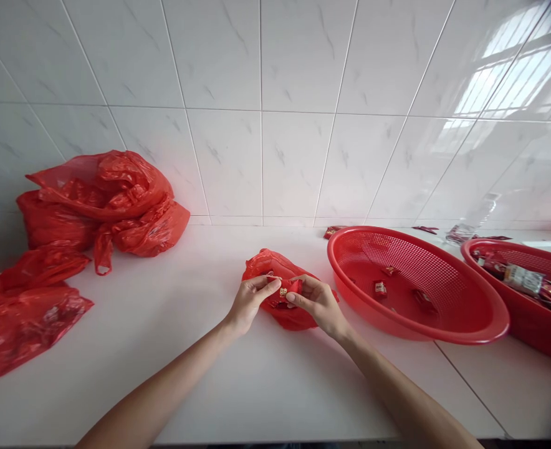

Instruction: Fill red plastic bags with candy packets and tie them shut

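Between my two hands is a small red wrapped packet (283,291) with gold characters on it. My left hand (247,300) pinches its left end between thumb and fingers. The right end is gripped the same way by my right hand (320,302). Both hands are just above a small red plastic bag (292,319) that lies open on the white counter (257,386). Some of the bag's contents show under the packet, but my fingers hide most of them.
To the right, a red perforated basket (483,318) contains several small red packets (380,288). Beyond it, a second red basket (523,324) is fuller. Stuffed red plastic bags (135,206) sit at the left, one (27,324) near the edge of view. A tiled wall (298,162) backs the counter.
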`<state>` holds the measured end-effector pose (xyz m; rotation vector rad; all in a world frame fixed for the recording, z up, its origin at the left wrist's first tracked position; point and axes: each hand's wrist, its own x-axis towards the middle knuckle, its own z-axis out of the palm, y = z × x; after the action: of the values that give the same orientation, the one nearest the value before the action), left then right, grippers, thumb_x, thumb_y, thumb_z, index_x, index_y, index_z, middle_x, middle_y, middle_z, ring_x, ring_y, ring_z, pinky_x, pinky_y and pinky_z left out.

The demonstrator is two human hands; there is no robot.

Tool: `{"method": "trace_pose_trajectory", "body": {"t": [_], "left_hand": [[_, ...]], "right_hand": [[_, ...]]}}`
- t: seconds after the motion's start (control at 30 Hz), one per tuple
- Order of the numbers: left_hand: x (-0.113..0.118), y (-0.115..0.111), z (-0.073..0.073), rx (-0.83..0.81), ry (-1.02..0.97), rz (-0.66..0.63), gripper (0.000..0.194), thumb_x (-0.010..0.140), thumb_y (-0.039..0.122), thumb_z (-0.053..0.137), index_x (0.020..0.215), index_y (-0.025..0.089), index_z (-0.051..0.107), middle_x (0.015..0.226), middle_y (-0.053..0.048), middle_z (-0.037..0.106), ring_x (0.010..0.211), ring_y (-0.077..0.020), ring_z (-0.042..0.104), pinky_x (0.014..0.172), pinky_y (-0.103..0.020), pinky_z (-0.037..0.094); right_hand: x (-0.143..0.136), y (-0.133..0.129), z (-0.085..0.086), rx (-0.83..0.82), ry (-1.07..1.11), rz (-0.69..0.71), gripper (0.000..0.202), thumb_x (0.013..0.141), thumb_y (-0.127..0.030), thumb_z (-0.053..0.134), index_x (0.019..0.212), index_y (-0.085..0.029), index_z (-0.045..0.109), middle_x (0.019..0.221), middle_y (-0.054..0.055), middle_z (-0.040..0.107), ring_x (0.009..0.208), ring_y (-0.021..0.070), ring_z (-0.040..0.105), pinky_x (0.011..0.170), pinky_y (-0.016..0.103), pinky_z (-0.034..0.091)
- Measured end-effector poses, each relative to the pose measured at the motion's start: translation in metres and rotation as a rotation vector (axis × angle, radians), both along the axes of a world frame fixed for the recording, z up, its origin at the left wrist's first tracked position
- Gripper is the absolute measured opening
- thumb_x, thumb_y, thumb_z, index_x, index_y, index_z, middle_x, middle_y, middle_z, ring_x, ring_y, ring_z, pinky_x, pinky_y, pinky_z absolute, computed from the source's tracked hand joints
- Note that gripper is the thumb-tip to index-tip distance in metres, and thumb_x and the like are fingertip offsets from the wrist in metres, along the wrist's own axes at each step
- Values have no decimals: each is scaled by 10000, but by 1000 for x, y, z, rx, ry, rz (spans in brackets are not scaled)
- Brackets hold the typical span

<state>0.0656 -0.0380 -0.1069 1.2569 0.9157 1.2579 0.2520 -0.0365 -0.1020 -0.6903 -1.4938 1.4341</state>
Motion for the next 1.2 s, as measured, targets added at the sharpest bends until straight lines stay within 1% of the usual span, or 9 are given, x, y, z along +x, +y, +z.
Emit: {"method": "trace_pose_trajectory", "body": {"t": [0.13, 0.37, 0.47, 0.6, 0.73, 0.9, 1.0, 1.1, 1.2], "left_hand": [[-8, 4, 1, 74, 116, 143, 278, 839, 418, 706, 1013, 205, 749, 1104, -71, 715, 1110, -259, 622, 988, -379, 469], [-33, 25, -15, 527, 646, 505, 227, 854, 249, 642, 1051, 270, 752, 1380, -86, 488, 1307, -282, 476, 1114, -471, 396], [-35, 31, -24, 476, 731, 480, 327, 849, 209, 625, 1157, 268, 717, 1488, -99, 386, 1379, -313, 405, 1125, -505, 382], [-34, 34, -30, 427, 740, 369, 416, 830, 180, 621, 1242, 222, 656, 1328, -123, 548, 1272, -280, 532, 1090, -469, 438], [-35, 34, -29, 445, 732, 359, 470, 789, 126, 618, 1249, 225, 636, 1245, -100, 601, 1195, -257, 588, 1060, -444, 473], [-40, 35, -26, 467, 742, 391, 538, 753, 27, 528, 1248, 212, 623, 1226, -94, 610, 1170, -244, 599, 1054, -422, 478], [-41, 36, -23, 474, 752, 410, 524, 736, 2, 486, 1202, 194, 631, 1233, -99, 602, 1169, -242, 597, 1048, -401, 480], [-42, 35, -20, 489, 746, 421, 517, 728, -3, 471, 1182, 187, 626, 1239, -99, 595, 1180, -243, 590, 1050, -393, 476], [-43, 34, -15, 527, 744, 478, 509, 726, -6, 465, 1172, 186, 621, 1228, -100, 597, 1179, -245, 585, 1049, -393, 472]], "right_hand": [[6, 2, 4, -12, 33, -98, 272, 811, -436, 761, 876, -195, 651, 876, 48, 710, 835, 209, 670, 778, 356, 566], [11, 12, 3, -18, -20, -239, 330, 790, -485, 765, 816, -198, 605, 853, 54, 728, 837, 231, 690, 737, 350, 570], [4, 15, -8, -29, -122, -210, 371, 797, -489, 749, 993, -204, 614, 929, 68, 747, 876, 250, 704, 774, 392, 571], [0, 16, -21, 102, -354, -310, 499, 821, -366, 713, 1279, -243, 556, 1231, 96, 678, 1106, 270, 646, 928, 454, 527], [4, 13, -18, 312, -505, -360, 304, 815, -226, 652, 1117, -245, 681, 1215, 74, 679, 1169, 280, 595, 970, 457, 492], [9, 14, -17, 520, -668, -184, 185, 807, -159, 632, 846, -272, 773, 1071, 55, 728, 1110, 300, 615, 956, 470, 484], [9, 16, -24, 620, -828, -113, 257, 822, -162, 637, 975, -304, 787, 1231, 56, 688, 1258, 330, 540, 1061, 524, 408], [10, 17, -30, 667, -976, -171, 371, 862, -207, 611, 1204, -303, 717, 1468, 81, 522, 1409, 373, 378, 1107, 578, 344], [12, 19, -31, 683, -1017, -205, 438, 875, -246, 611, 1310, -288, 645, 1521, 100, 449, 1422, 369, 355, 1118, 566, 341]]}}
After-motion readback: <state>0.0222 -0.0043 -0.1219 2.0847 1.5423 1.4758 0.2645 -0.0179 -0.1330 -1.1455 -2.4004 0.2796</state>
